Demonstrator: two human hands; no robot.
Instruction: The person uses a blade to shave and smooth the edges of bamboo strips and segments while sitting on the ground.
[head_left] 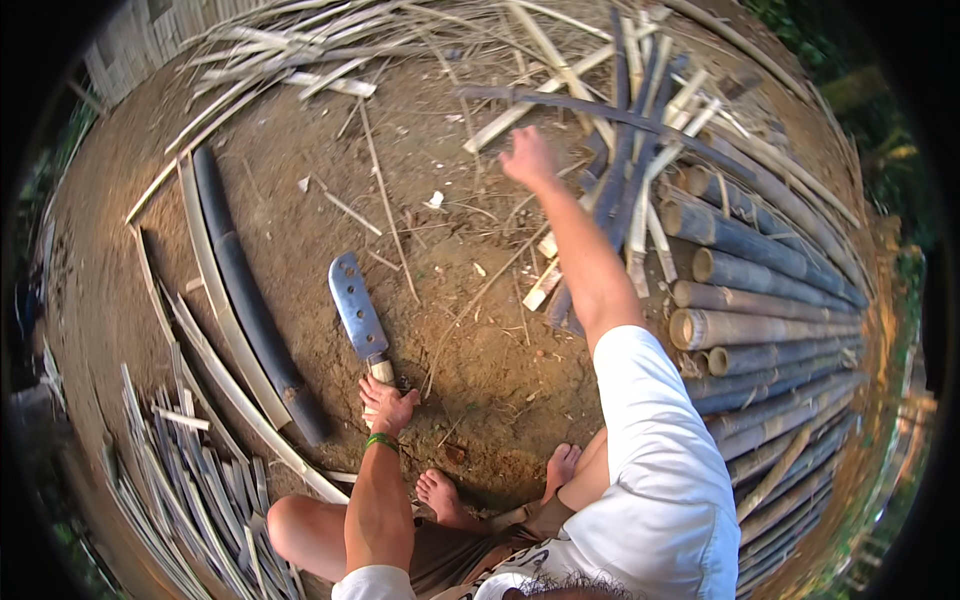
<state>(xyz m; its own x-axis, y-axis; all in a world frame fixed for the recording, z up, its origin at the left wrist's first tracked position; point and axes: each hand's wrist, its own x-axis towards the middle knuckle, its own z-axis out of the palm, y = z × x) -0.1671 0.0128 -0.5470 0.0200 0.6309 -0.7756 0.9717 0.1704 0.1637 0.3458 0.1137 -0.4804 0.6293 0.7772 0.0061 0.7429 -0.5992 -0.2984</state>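
My left hand, with a green band at its wrist, is closed round the pale handle of a broad-bladed machete. The blade has several round holes and lies low over the bare soil, pointing away from me. Stretched far forward, my right hand has its fingers slightly bent and apart, with nothing visible in them. It is nearest to a pile of split bamboo strips, some dark and some pale. A long dark strip crosses that pile just beyond the hand.
Several whole bamboo poles are stacked along the right. A dark bamboo length lies on the left beside pale split pieces. Thin slats are heaped at the lower left. More strips lie scattered at the back.
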